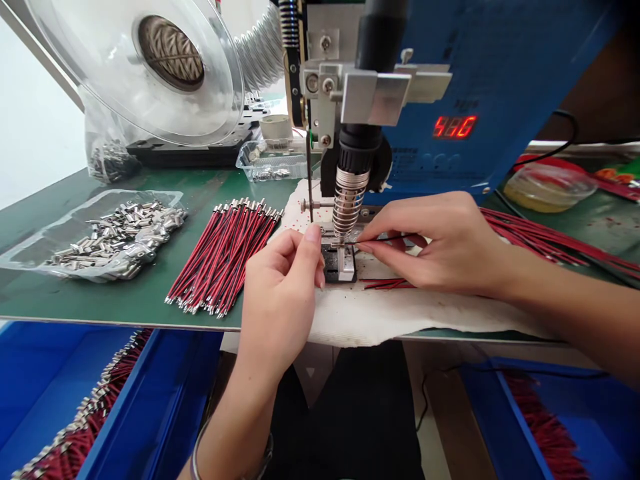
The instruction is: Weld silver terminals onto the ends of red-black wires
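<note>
My left hand [283,280] is curled, thumb tip pressed against the small metal fixture [339,263] under the machine's coiled nozzle [349,200]; what its fingers hold is hidden. My right hand [430,240] pinches a thin red-and-black wire [395,237] and holds its end at the fixture, right under the nozzle tip. Both hands rest on a white cloth [380,313] on the green bench.
A bundle of red-black wires with metal tips [223,257] lies left of the cloth, and a bag of silver terminals [115,233] sits farther left. More wires [550,237] are piled at right. The blue machine [450,100] shows a red display. Blue bins [75,407] sit below the bench edge.
</note>
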